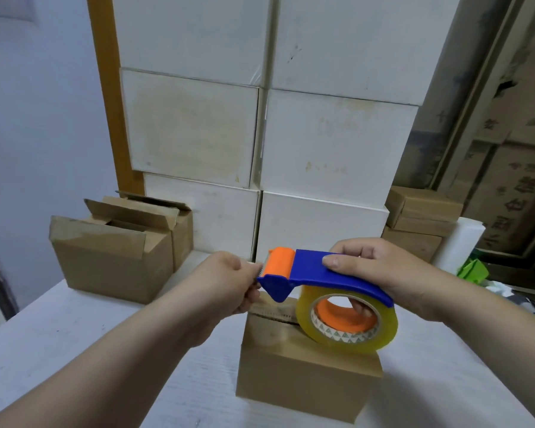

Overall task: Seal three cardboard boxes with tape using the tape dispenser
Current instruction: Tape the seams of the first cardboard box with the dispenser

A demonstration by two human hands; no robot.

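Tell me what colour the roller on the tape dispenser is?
The roller is orange; the head view shows it.

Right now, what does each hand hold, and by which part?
The right hand grips the tape dispenser by its blue handle; the left hand seems to pinch tape at its cutter.

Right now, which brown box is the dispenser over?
The lone box at centre front, directly beneath the tape dispenser; the left pair and the back-right stack sit away from it.
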